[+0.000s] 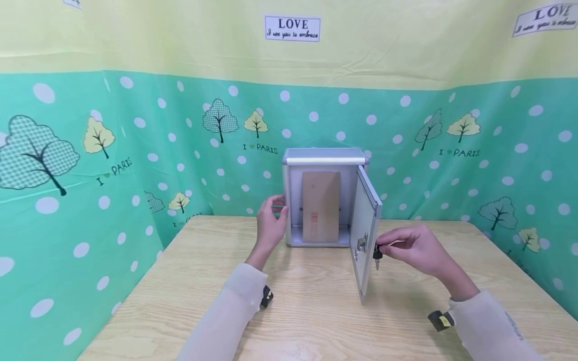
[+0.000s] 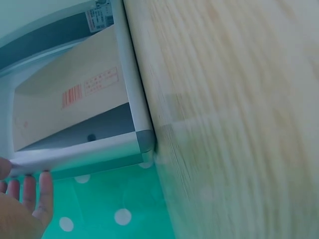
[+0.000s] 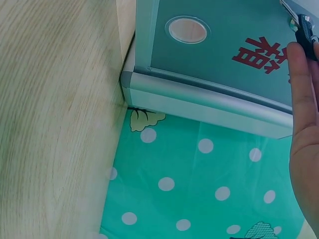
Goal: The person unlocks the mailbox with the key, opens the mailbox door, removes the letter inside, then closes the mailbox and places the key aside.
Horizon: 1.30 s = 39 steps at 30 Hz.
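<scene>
While the person's left hand point(image 1: 271, 220) rests against the left side of a silver metal box point(image 1: 322, 161), its fingers lie fairly straight along the outer wall, with the thumb near the front edge. The box stands on a wood-grain table point(image 1: 311, 296), near its far edge, and its door point(image 1: 367, 225) hangs open at the right, swung out toward the person. Inside, a flat brown cardboard packet point(image 1: 320, 200) stands nearly upright; red printing, including a barcode, shows on its lower part. The right hand point(image 1: 417, 248) is on the outer side of the door, its thumb and fingers pinching a black-headed key point(image 1: 377, 252) level with the metal lock point(image 1: 361, 243) that shows on the door's inner face. Because the key sits at the very corner of the right wrist view, I cannot tell whether any of it is in the lock. That same view shows the door's outer face with red characters point(image 3: 259, 55) and an oval window point(image 3: 187, 30). Both arms wear pale sleeves point(image 1: 230, 311), with a small black device point(image 1: 440, 321) at each wrist. Behind the table hangs a green and yellow curtain point(image 1: 244, 195) with white dots, trees and lettering.
</scene>
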Motion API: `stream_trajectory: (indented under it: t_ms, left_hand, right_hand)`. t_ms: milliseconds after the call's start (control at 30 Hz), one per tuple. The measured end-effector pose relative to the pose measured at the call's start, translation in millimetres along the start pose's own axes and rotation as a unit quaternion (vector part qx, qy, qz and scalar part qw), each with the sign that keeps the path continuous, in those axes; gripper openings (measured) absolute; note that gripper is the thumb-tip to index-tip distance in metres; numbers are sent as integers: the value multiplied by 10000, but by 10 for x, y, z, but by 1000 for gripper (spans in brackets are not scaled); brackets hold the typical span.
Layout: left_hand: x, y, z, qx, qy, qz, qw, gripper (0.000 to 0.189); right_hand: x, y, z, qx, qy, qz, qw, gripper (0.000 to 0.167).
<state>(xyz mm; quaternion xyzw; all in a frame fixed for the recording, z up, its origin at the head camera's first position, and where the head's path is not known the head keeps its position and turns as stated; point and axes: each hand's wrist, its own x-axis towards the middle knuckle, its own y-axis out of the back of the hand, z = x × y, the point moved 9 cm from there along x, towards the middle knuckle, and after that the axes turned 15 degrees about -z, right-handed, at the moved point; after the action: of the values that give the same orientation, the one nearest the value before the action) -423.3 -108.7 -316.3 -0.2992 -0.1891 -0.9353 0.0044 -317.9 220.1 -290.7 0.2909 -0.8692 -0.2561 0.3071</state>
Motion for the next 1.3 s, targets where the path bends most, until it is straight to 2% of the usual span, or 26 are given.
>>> stream_trajectory:
  t_ms: [200, 300, 433, 567, 700, 800, 933, 1000, 1067, 1200, 1300]
  left_hand:
    - [-31, 10, 90, 174, -162, 420, 9988, 26]
    - [-40, -22, 170, 359, -309, 430, 9980, 23]
    - [-14, -98, 284, 618, -531, 130, 9966, 21]
    - [22, -219, 375, 744, -547, -418, 9949, 19]
    - [26, -416, 398, 895, -123, -1257, 9879, 33]
    - [9, -560, 358, 1174, 388, -1809, 9757, 50]
    - [33, -721, 273, 1583, 946, -2240, 9570, 69]
    - [58, -777, 240, 1634, 1199, -2314, 9515, 77]
    - [82, -812, 217, 1606, 1448, -2283, 9493, 83]
    - [159, -853, 217, 1498, 1741, -2049, 9515, 90]
    - [249, -882, 219, 1567, 1837, -1853, 9526, 92]
  right_hand:
    - [-7, -2, -8, 19, -15, 12, 10000, 18]
    - [-3, -12, -11, 65, 25, -1, 10000, 18]
    - [6, -15, -12, 45, 47, 37, 10000, 18]
    - [11, -12, -13, -25, 64, 63, 10000, 18]
    - [1, 3, -15, -58, 159, 99, 9998, 20]
    - [-5, 4, -22, -11, 268, 86, 9996, 21]
    - [-4, 5, -24, -50, 279, 93, 9996, 22]
    - [-3, 6, -22, -57, 263, 99, 9996, 22]
    - [0, 7, -19, -47, 248, 95, 9996, 21]
    - [8, 5, -14, -32, 231, 68, 9997, 20]
    - [7, 9, -11, -2, 236, 86, 9997, 21]
